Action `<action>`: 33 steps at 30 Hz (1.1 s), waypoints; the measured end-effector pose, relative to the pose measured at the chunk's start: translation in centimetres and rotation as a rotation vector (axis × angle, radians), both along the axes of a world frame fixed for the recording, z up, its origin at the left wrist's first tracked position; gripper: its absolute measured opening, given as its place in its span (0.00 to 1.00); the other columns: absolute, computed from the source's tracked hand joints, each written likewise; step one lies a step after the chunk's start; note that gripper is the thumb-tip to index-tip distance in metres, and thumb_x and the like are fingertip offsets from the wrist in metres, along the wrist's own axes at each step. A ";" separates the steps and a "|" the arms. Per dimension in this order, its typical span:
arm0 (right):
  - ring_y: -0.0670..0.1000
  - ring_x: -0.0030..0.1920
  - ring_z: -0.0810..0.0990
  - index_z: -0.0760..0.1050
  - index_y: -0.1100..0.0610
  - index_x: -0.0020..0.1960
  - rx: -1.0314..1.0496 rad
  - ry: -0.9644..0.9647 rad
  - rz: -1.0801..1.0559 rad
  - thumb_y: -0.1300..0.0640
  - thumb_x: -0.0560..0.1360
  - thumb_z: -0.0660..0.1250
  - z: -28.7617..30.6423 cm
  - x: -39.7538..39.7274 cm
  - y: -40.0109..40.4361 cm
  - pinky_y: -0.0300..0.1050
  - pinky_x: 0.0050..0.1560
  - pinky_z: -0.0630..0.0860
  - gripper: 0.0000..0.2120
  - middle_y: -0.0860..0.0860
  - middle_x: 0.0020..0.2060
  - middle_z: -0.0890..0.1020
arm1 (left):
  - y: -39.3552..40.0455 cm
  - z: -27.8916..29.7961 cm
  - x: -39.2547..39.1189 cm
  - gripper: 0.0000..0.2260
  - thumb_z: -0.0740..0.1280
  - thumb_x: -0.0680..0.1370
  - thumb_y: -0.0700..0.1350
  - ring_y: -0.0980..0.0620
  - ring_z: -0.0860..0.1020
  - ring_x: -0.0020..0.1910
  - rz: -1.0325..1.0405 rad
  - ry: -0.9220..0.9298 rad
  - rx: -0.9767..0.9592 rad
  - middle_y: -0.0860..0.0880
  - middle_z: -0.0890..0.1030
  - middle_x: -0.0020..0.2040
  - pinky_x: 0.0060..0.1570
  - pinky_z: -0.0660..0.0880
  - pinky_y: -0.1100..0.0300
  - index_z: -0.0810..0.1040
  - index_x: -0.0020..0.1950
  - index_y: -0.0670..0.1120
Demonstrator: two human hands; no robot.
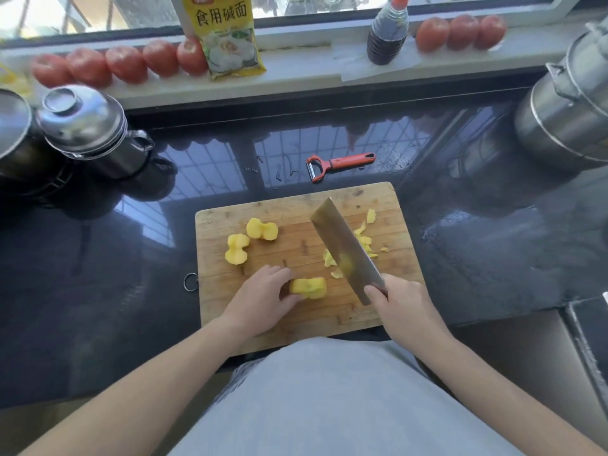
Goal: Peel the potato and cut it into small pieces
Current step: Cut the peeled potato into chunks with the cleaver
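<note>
A wooden cutting board (368, 311) lies on the dark counter. My left hand (263, 297) holds a peeled yellow potato piece (309, 287) down on the board near its front. My right hand (398, 304) grips the handle of a broad cleaver (345, 248), whose blade is raised and tilted above the board, to the right of that piece. Two other peeled potato chunks (262, 229) (237, 249) lie at the board's left. Thin yellow peelings (365, 238) are scattered at the right, partly hidden behind the blade.
A red peeler (339, 164) lies on the counter behind the board. Steel pots stand at the left (88, 130) and right (566, 116). Tomatoes (125, 64), a yellow packet (223, 37) and a dark sauce bottle (388, 34) line the windowsill.
</note>
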State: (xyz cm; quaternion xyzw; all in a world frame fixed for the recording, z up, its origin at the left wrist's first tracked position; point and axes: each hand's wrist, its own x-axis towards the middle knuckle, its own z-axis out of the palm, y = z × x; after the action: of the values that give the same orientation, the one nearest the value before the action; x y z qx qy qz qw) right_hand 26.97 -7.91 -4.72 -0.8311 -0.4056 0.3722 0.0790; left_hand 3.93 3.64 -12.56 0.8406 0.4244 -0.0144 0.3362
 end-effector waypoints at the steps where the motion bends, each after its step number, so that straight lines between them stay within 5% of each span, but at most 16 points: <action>1: 0.53 0.37 0.76 0.75 0.55 0.45 0.001 -0.002 0.018 0.48 0.83 0.60 0.1 -0.2 0.1 0.50 0.36 0.72 0.13 0.50 0.36 0.78 | -0.4 0.5 0.3 0.09 0.72 0.80 0.54 0.54 0.75 0.49 0.104 0.018 -0.100 0.57 0.79 0.49 0.46 0.72 0.58 0.78 0.56 0.52; 4: 0.52 0.39 0.75 0.74 0.54 0.45 0.002 -0.049 0.111 0.48 0.83 0.58 0.4 -0.9 0.6 0.44 0.32 0.66 0.14 0.49 0.36 0.77 | -1.6 1.0 0.9 0.10 0.72 0.80 0.54 0.55 0.82 0.42 0.473 0.024 -0.529 0.53 0.85 0.43 0.42 0.74 0.60 0.81 0.54 0.49; 9: 0.54 0.38 0.77 0.70 0.51 0.47 0.005 -0.178 0.339 0.46 0.84 0.55 0.6 -1.9 0.6 0.45 0.29 0.68 0.12 0.48 0.35 0.76 | -2.9 0.4 1.1 0.10 0.74 0.80 0.48 0.49 0.85 0.40 0.881 -0.220 -0.920 0.44 0.86 0.43 0.59 0.83 0.45 0.83 0.54 0.43; 13: 0.59 0.40 0.80 0.71 0.53 0.48 0.006 -0.207 0.462 0.48 0.84 0.55 0.1 -2.1 -0.2 0.52 0.37 0.76 0.12 0.52 0.38 0.80 | -3.0 0.8 1.7 0.08 0.74 0.80 0.45 0.46 0.87 0.44 0.998 -0.276 -0.925 0.43 0.86 0.44 0.56 0.84 0.47 0.80 0.54 0.42; 16: 0.60 0.40 0.80 0.66 0.53 0.45 -0.023 -0.226 0.527 0.49 0.84 0.54 -0.1 -1.9 -0.8 0.52 0.37 0.75 0.12 0.51 0.38 0.80 | -3.1 0.7 1.8 0.08 0.74 0.80 0.45 0.44 0.88 0.49 1.037 -0.283 -0.941 0.42 0.86 0.45 0.55 0.85 0.49 0.80 0.53 0.42; 25: 0.62 0.44 0.81 0.65 0.52 0.46 -0.142 -0.266 0.582 0.49 0.85 0.51 0.2 -2.1 -1.4 0.50 0.36 0.67 0.11 0.53 0.43 0.83 | -4.1 -0.5 2.3 0.09 0.74 0.80 0.44 0.47 0.87 0.43 1.041 -0.276 -0.918 0.43 0.86 0.44 0.51 0.85 0.52 0.78 0.54 0.40; 33: 0.62 0.41 0.81 0.64 0.53 0.45 -0.159 -0.309 0.600 0.53 0.84 0.54 -0.1 -2.2 -1.9 0.50 0.35 0.67 0.10 0.54 0.41 0.82 | -4.6 -1.4 2.5 0.12 0.75 0.79 0.48 0.45 0.88 0.43 1.040 -0.244 -0.844 0.46 0.88 0.38 0.56 0.84 0.44 0.77 0.53 0.43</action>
State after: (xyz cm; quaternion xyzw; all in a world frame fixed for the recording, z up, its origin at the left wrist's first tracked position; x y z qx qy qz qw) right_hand 24.80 -9.81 -4.86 -0.7248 -0.6089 0.2790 -0.1613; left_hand 6.44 -0.93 -13.95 0.3196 0.6904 0.0798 0.6441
